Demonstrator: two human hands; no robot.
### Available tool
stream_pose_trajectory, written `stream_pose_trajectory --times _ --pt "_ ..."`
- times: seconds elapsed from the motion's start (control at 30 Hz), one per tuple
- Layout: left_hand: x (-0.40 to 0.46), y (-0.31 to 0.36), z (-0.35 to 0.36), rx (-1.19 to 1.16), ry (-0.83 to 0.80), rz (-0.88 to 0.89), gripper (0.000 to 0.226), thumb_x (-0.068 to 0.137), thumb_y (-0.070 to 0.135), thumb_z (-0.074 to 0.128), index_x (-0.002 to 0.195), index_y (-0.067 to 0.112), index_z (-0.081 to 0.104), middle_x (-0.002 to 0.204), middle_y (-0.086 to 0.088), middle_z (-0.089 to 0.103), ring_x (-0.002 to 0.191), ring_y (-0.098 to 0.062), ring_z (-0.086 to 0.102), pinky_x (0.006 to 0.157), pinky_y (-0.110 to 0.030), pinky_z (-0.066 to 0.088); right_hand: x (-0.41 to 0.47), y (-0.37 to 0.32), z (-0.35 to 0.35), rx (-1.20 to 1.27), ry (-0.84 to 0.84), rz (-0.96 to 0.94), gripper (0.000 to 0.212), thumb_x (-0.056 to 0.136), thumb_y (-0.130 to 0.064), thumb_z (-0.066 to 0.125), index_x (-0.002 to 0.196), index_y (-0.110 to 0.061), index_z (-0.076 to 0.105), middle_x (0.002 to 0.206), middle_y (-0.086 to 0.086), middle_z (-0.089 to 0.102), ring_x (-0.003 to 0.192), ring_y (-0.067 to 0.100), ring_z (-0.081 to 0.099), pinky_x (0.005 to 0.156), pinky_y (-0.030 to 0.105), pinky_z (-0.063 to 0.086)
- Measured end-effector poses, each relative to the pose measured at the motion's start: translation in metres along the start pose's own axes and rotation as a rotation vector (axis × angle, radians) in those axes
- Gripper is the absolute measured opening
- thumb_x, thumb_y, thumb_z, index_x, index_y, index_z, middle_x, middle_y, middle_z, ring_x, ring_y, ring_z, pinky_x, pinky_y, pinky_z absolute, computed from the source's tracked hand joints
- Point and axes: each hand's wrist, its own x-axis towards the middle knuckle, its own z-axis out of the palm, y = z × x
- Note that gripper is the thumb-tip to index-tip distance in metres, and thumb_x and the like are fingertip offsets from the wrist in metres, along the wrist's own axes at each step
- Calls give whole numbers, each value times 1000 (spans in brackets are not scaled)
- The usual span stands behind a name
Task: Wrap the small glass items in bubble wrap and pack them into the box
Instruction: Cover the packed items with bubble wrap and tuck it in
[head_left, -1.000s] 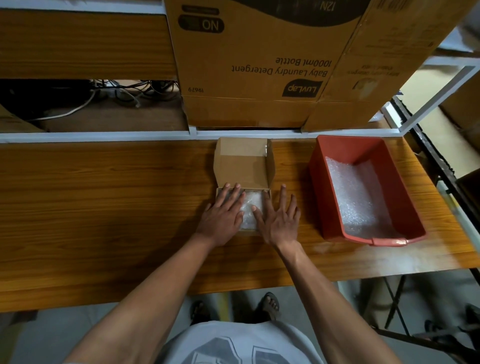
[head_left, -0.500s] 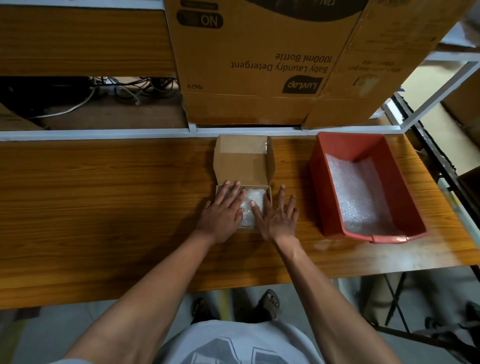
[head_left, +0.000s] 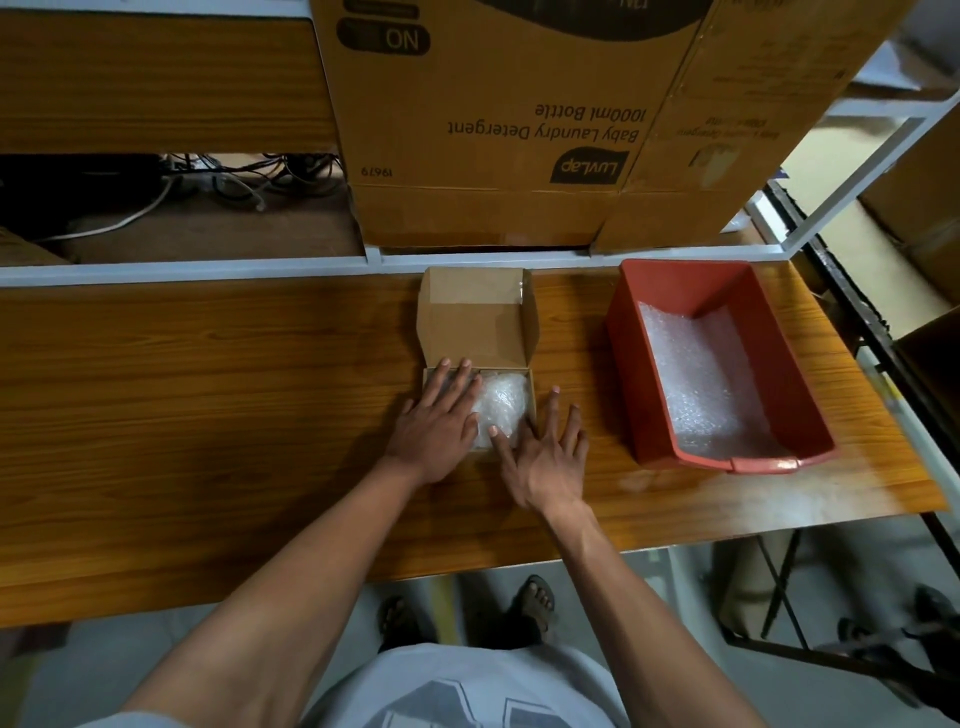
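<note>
Bubble wrap (head_left: 501, 408) sits bunched up inside the small cardboard box (head_left: 531, 410) in the middle of the wooden table (head_left: 208, 415). Any glass inside the bundle is hidden, so I cannot tell what is in it. The box's lid (head_left: 475, 317) stands open at the far side, away from the person.

The left hand (head_left: 436, 423) lies flat over the left part of the box, fingers straight, and it presses on the bundle. The right hand (head_left: 545, 457) lies flat too, fingers spread. Its thumb touches the near part of the bundle, and its other fingers rest on the table just beside the box's right wall. Neither hand grips anything.

The lid lies straight ahead of both hands, past the bundle. Its hinge runs left to right. The left hand's fingertips are nearer to it than the right hand's. I think the next move is to reach forward over the bundle and fold the lid down toward the person.

A red tray (head_left: 623, 364) with more bubble wrap in it sits well apart on the right.
</note>
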Motion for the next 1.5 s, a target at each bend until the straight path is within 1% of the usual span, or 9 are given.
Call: stream_pose_trajectory --times 0.2,0.37,0.5,0.6,0.67,0.73,1.03,1.2,1.5 --pt "0 0 0 -13 2 1 62 110 52 20 168 39 -1 170 25 -27 156 -8 -30 121 -66 21 -22 17 7 -135 240 -97 65 106 -67 23 134 -27 65 176 10 5 158 43 9 122 60 27" --pt "0 -1 1 -6 -2 6 63 110 52 21 168 38 0 170 24 -27 156 -7 -31 121 -66 21 -19 9 3 -48 33 -29 72 103 -75 16 137 -34 63 175 8 -18 160 43 -8 125 60 11" --pt "0 -1 -1 -3 -7 15 63 111 52 20 168 37 1 171 23 -26 156 -9 -31 121 -66 21 -8 1 -14 -10 -13 -10 74 104 -73 15 124 -31 72 176 9 -11 160 43 -10 125 60 9" --pt "-1 0 -1 -8 -8 9 62 111 52 20 168 37 2 171 23 -25 156 -9 -30 121 -66 21 -1 4 -19 -112 181 -74 52 105 -54 45 144 -22 61 173 18 19 157 49 14 120 59 27" --pt "0 -1 1 -10 -6 8 62 111 53 19 168 37 1 170 24 -26 156 -8 -30 121 -65 20 7 1 -22 -109 268 -187 61 97 -36 63 151 -13 49 161 20 39 146 45 35 113 56 42" --pt "1 -2 3 11 11 13 63 110 55 18 168 37 0 171 22 -25 157 -10 -30 123 -64 18 18 -7 -23 -83 257 -324 59 96 -28 58 151 -11 46 154 16 45 137 37 45 107 49 47" --pt "0 -3 13 132 179 -89 80 100 65 23 162 16 35 178 -3 -3 163 -23 -2 123 -66 15 44 -14 0 -168 201 -298 60 103 -46 33 156 -19 38 155 7 46 136 29 47 112 54 38" --pt "2 -5 11 139 134 -194 92 96 79 26 162 16 34 176 -3 -16 161 -34 -13 122 -69 3 45 -15 1 -202 187 -276 64 98 -50 32 155 -22 38 152 6 46 133 33 43 109 59 35" --pt "5 -1 4 145 49 -295 106 87 92 21 164 19 31 169 3 -36 155 -34 -35 123 -70 -1 45 -15 4 -135 131 -228 62 100 -53 34 156 -27 29 158 10 36 154 45 19 123 69 12"
